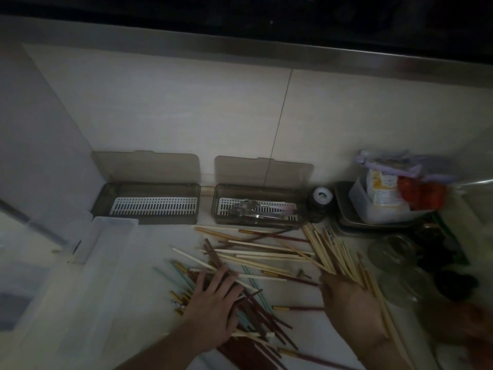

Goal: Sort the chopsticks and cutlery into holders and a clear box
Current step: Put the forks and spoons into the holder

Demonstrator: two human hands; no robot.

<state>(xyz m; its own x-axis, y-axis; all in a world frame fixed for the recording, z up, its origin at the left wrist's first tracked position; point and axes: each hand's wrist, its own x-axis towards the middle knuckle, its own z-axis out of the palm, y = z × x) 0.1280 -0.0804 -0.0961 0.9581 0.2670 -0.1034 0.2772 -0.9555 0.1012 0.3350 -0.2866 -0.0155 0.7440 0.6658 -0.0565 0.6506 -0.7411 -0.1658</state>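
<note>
A loose pile of chopsticks (256, 252) in pale wood, dark red and teal lies across the counter. My left hand (213, 303) rests flat, fingers spread, on the dark red and teal ones. My right hand (352, 308) grips a bundle of pale wooden chopsticks (325, 249) that fans up and to the left. Two smoky lidded holders stand open at the wall: the left holder (145, 202) shows only its white slotted tray, the right holder (256, 209) has forks and other metal cutlery (253, 209) in it. A clear box (106, 236) sits at the left.
A metal tray (346, 217) with a plastic tub of packets stands at the back right. Beside it is a small dark jar (320, 201). Glass jars (394, 255) and dark objects crowd the right edge. The scene is dim.
</note>
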